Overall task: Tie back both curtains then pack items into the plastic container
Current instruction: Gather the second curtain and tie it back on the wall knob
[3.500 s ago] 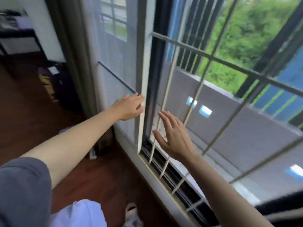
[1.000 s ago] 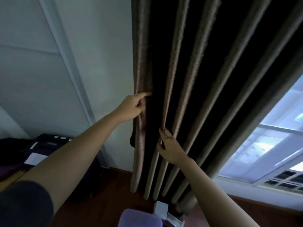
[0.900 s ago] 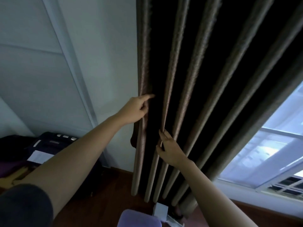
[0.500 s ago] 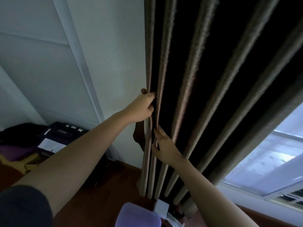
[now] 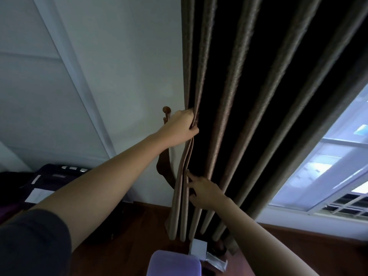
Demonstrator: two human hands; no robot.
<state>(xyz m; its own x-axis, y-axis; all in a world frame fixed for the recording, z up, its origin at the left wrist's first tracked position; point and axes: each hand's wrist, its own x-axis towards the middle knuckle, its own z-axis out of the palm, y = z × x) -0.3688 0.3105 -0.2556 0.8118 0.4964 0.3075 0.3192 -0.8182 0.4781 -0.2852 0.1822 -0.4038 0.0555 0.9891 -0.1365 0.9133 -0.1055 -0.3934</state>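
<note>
A dark brown pleated curtain [image 5: 235,108] hangs beside the white wall. My left hand [image 5: 182,127] grips its outer folds at about mid-height, fingers curled round the gathered edge. Lower down, my right hand [image 5: 203,191] touches the neighbouring folds with straight fingers. A brown tie-back strap [image 5: 163,168] dangles from a wooden wall hook [image 5: 166,110] just left of my left hand, loose and not round the curtain. No plastic container is in view.
The window [image 5: 326,176] shows at lower right beyond the curtain. A dark suitcase with a white label [image 5: 49,180] stands at lower left. A purple rounded object [image 5: 174,263] and a small white box [image 5: 198,248] lie on the wooden floor below the curtain.
Earlier I was at the window frame; I then turned to the curtain. In the last second my left hand closed round the outer folds, drawing them together, and the hook with its strap came into view.
</note>
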